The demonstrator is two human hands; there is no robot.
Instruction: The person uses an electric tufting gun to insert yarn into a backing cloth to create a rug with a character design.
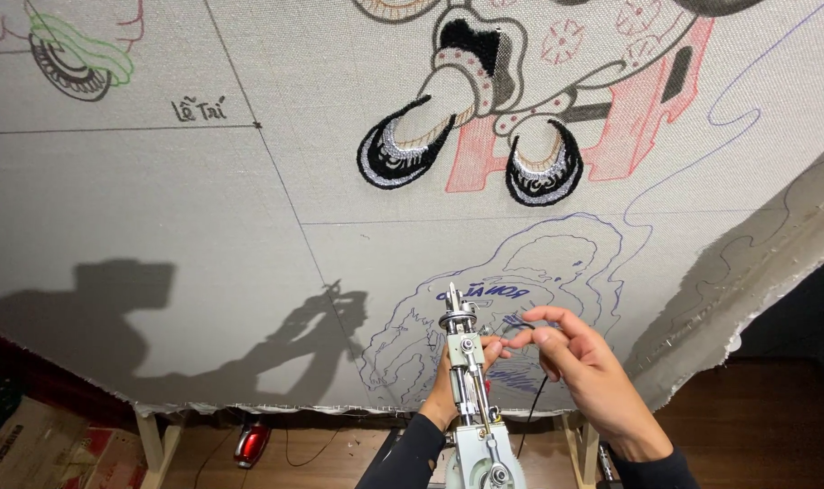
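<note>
**Threading at the tufting gun**

From the head camera we see the left hand [448, 385] wrapped around the neck of the tufting gun [471, 389], which points up at the stretched canvas [203, 226]. The right hand [579, 362] sits just beside the needle, its fingertips narrowed to a pinch on a dark yarn [531, 412] that hangs below. Tufted black shoes [403, 149] fill the cloth above.

left hand [448, 385]: bare, black long sleeve to the wrist | right hand [586, 367]: bare, matching black sleeve | no rings or watch visible
</note>
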